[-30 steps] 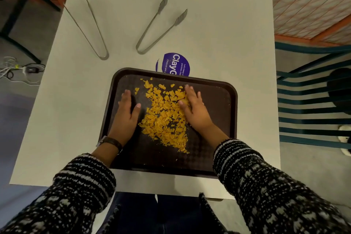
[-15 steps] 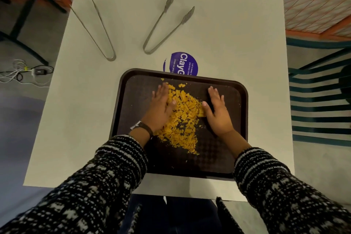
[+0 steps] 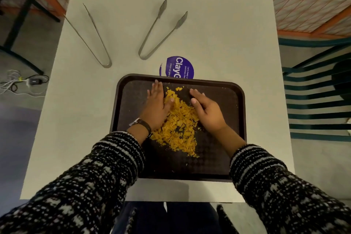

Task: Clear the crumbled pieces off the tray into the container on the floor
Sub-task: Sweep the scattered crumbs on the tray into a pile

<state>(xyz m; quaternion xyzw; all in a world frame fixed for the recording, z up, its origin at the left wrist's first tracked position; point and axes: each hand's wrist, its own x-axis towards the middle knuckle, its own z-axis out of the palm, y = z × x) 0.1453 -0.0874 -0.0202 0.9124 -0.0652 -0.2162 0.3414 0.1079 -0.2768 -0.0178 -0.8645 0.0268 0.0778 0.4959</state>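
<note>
On the dark brown plastic tray (image 3: 228, 97) at mid-frame on the white desk (image 3: 218, 43), the flat, empty left hand (image 3: 156, 106) and right hand (image 3: 208, 111) have swept inward, squeezing the orange-yellow crumbled pieces (image 3: 178, 127) into a tighter heap, probably ready to scoop; no container shows.

The dark brown plastic tray (image 3: 224, 100) had a bumpy, dull floor. The two silver metal tongs (image 3: 159, 32) looked smooth. The black-and-white knitted sleeves (image 3: 114, 161) looked woolly. The white table (image 3: 218, 34) looked smooth and matt.
</note>
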